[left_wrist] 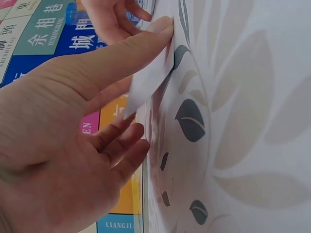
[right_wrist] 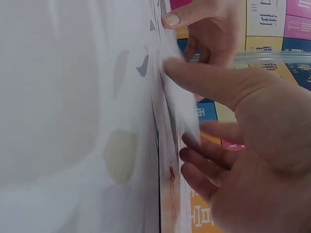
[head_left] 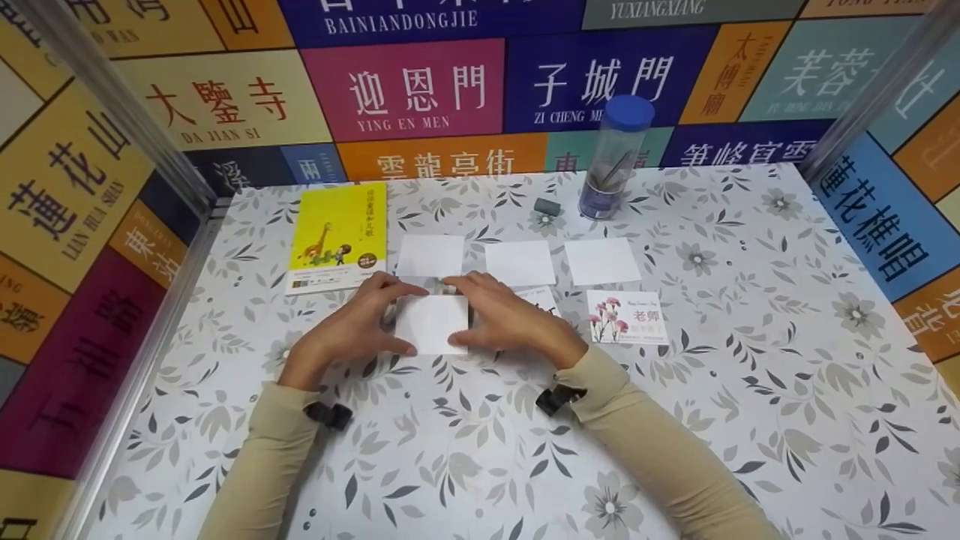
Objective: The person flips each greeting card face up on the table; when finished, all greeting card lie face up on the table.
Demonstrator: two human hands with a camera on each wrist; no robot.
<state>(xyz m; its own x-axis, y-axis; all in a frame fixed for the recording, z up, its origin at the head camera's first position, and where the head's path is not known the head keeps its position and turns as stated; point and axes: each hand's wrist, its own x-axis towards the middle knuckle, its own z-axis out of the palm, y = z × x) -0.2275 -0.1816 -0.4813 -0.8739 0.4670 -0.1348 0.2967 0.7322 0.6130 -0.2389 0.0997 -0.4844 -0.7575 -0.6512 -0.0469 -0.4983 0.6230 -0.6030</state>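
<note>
- I'm looking down on a table (head_left: pixel 750 390) under a leaf-and-flower cloth, walled in by panels of coloured signs with Chinese lettering.
- Nearest me, both beige sleeves come in from the bottom edge, each with a small black clip at the wrist.
- My left hand (head_left: pixel 352 330) and right hand (head_left: pixel 510 319) meet over a white card (head_left: pixel 431 322) lying at mid-table, just in front of the row of blank cards.
- Left hand: thumb laid on the card's near left edge, fingers over the far corner; the left wrist view shows that edge lifted off the cloth, thumb on top and fingers curled beneath, so the hand pinches the card.
- Right hand: same hold on the right edge, thumb pressing on top, fingers tucked below.
- Just right of my right hand lies a flower card (head_left: pixel 627 316).
- Beyond are three blank cards (head_left: pixel 520 262) in a row.
- Left of them is a yellow book (head_left: pixel 337 236).
- Farthest back are a grey eraser (head_left: pixel 547 206) and a clear tube (head_left: pixel 615 157) with a blue cap.
</note>
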